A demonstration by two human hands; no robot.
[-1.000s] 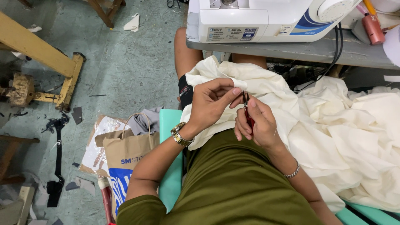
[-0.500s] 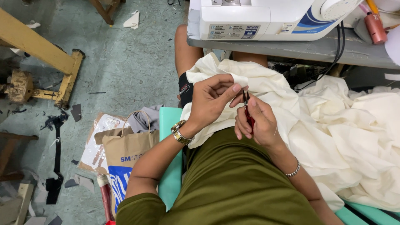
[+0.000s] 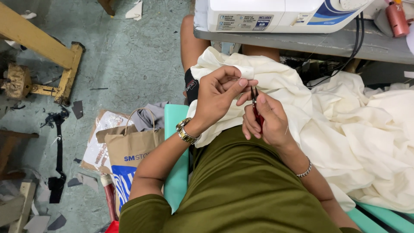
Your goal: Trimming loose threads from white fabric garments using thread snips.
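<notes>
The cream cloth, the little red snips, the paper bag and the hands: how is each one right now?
Cream cotton cloth: crumpled, heaped over the lap.
Small red-handled thread snips: gripped, blades pointing up at the cloth edge.
Left hand: pinching the cloth's edge.
Right hand: closed around the snips.
Brown paper shopping bag: upright on the floor, open at the top.
White sewing machine: on the table, untouched.

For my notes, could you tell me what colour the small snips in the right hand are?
Red: the snips in the right hand have red handles, seen in the head view.
</notes>
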